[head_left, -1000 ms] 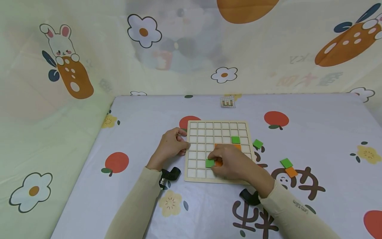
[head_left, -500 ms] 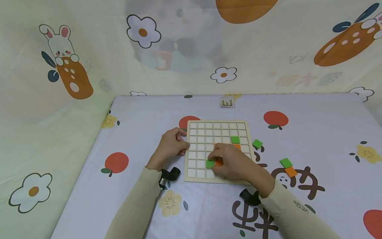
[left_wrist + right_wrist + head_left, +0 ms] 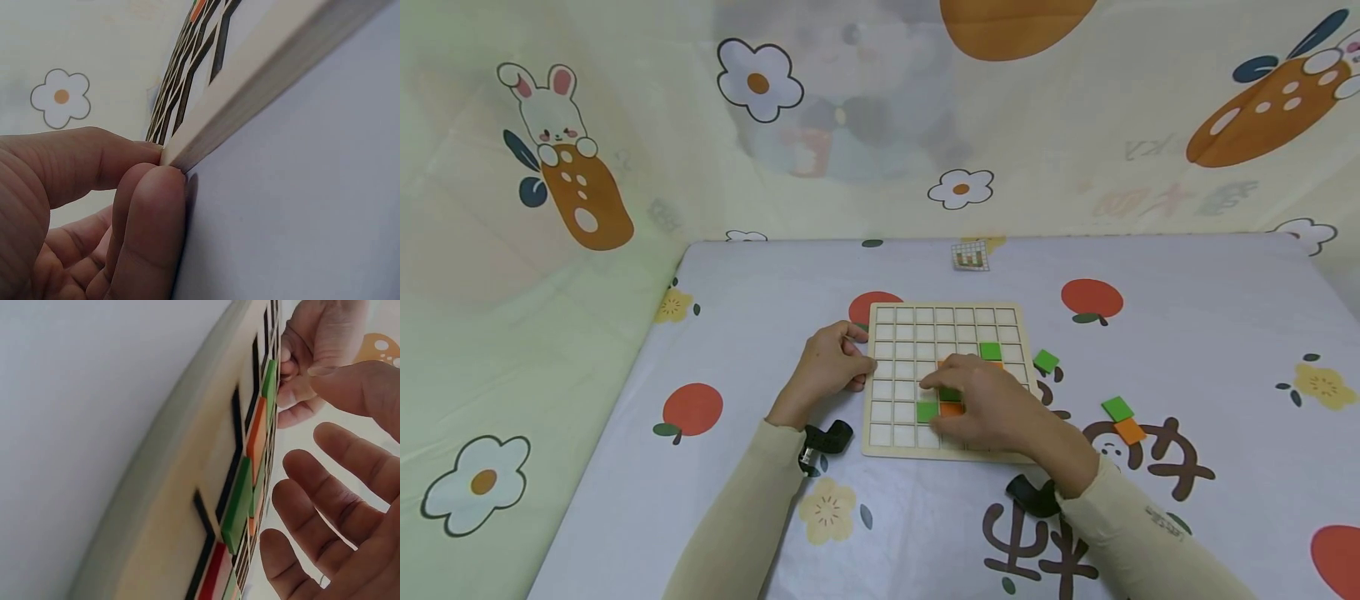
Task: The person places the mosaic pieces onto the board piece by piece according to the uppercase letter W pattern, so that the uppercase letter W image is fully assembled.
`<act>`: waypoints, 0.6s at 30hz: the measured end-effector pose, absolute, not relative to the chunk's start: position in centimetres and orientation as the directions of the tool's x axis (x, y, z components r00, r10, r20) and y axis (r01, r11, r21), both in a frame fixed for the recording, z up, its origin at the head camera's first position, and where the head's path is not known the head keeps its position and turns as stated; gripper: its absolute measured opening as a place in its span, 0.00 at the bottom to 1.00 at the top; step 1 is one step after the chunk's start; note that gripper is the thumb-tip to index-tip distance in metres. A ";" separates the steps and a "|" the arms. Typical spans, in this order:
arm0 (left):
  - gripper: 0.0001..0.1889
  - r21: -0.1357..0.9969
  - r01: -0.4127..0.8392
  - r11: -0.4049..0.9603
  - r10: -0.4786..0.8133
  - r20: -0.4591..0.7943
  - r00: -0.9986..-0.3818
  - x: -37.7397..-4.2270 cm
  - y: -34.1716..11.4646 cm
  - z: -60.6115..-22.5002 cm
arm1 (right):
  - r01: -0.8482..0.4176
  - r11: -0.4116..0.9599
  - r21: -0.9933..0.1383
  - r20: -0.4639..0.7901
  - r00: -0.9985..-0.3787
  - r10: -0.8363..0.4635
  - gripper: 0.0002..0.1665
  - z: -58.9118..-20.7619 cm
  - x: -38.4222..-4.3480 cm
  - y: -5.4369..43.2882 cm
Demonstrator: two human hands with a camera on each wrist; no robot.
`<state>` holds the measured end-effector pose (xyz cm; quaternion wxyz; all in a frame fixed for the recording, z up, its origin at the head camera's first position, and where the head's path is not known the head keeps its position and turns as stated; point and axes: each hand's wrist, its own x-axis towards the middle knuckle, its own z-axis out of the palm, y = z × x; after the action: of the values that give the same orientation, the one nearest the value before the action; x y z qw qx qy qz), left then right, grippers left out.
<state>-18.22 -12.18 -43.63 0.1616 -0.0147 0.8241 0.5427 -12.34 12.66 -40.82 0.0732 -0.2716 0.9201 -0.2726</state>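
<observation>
"Hands first: what are the fingers up to?"

"The left hand (image 3: 831, 358) pinches the left edge of the square pale-wood grid board (image 3: 905, 369), which lies flat on the cloth-covered bench (image 3: 1217, 342). On the right hand (image 3: 988, 400), over the board, thumb and forefinger stand apart, with nothing between them that I can see. Just by the thumb, a flat bright-green square tile (image 3: 927, 412) and a flat orange square tile (image 3: 951, 409) sit in neighbouring cells"

"How would those handle?"

"Light and stiff, I'd judge, perhaps a little slippery. Take them by opposite edges: in the right wrist view they seem to stand proud of the grid. The board looks rigid, so a pinch on its rim should steady it"

"Any loose ones?"

"Right of the board, yes: a lone green square tile (image 3: 1046, 361) near the rim, then a second loose green tile (image 3: 1117, 408) close against a loose orange tile (image 3: 1130, 431)"

"Any writing?"

"No brand I can read. The cloth's big brown characters (image 3: 1019, 542) defeat me, the dark lettering (image 3: 1166, 522) on the beige right sleeve (image 3: 1150, 560) is too blurred, and the small printed card (image 3: 971, 256) at the far side shows a grid, no legible words"
</observation>
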 end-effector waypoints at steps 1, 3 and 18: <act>0.19 0.890 -0.200 0.410 0.151 -0.283 -0.947 -18.2 -12.2 -43.6 | -0.463 0.709 -0.532 0.021 -0.844 -0.536 0.24 -40.7 -12.3 12.7; 0.19 0.890 -0.202 0.410 0.152 -0.284 -0.947 -18.2 -12.2 -43.6 | -0.471 0.716 -0.516 0.039 -0.847 -0.529 0.24 -40.6 -12.3 12.9; 0.19 0.894 -0.201 0.400 0.150 -0.280 -0.948 -18.2 -12.2 -43.6 | -0.330 0.743 -0.583 0.055 -0.928 -0.369 0.33 -39.8 -12.5 17.1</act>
<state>-18.17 -12.20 -43.63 0.1604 -0.0155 0.8213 0.5473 -12.55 17.15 -39.81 0.0318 -0.1873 0.9330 -0.3058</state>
